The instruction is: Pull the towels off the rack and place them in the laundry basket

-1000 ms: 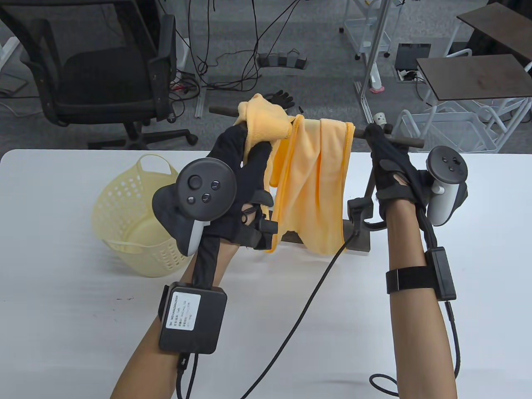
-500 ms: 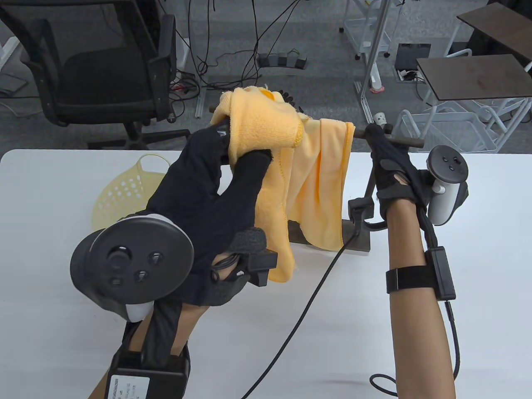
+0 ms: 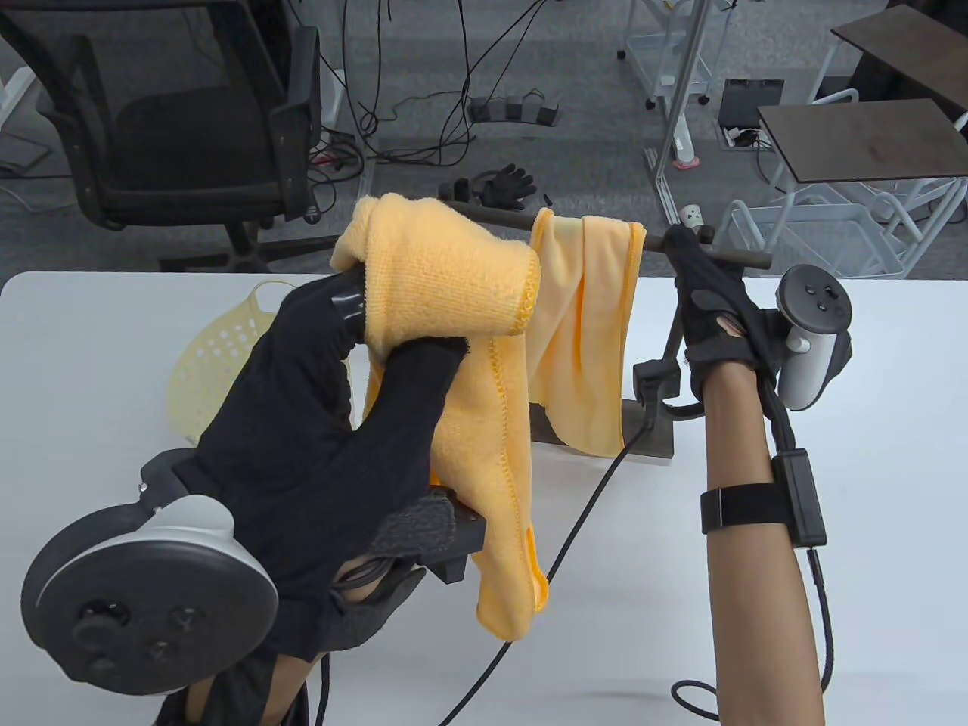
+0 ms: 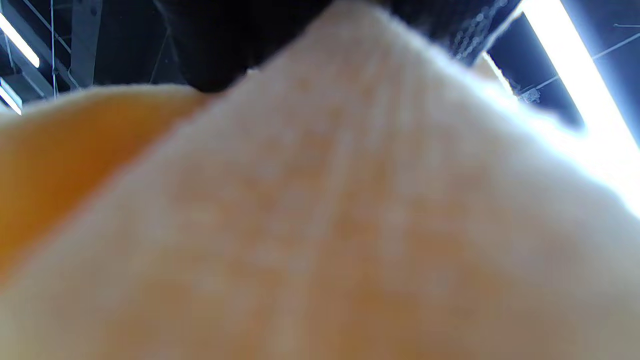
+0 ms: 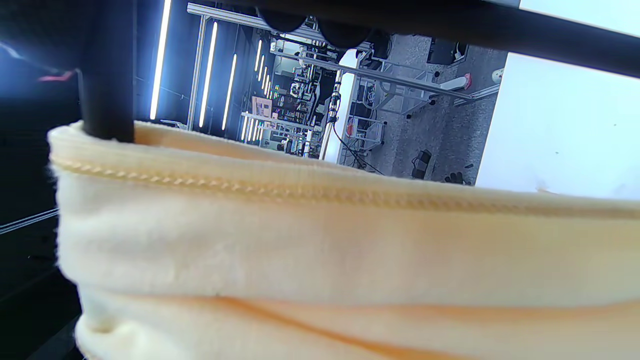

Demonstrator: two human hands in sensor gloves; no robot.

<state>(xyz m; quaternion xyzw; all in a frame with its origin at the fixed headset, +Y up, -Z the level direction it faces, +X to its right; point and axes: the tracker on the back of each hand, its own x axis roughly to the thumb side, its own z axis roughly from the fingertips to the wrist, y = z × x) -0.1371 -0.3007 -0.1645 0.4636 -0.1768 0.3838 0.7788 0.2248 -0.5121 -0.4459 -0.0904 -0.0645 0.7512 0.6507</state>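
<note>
Okay, my left hand [image 3: 318,423] grips one towel [image 3: 446,302] clear; right hand [image 3: 707,295] clasps the rack [image 3: 726,253]; second towel [image 3: 586,302] hangs, basket [image 3: 219,348] waits.

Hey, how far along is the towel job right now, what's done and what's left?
Nothing shows in the laundry basket yet, though the left hand hides most of it. That hand grips one orange towel, lifted clear of the rack bar. It has yet to go into the basket. A second towel hangs over the bar, which the right hand holds. About halfway through the first of two.
</note>
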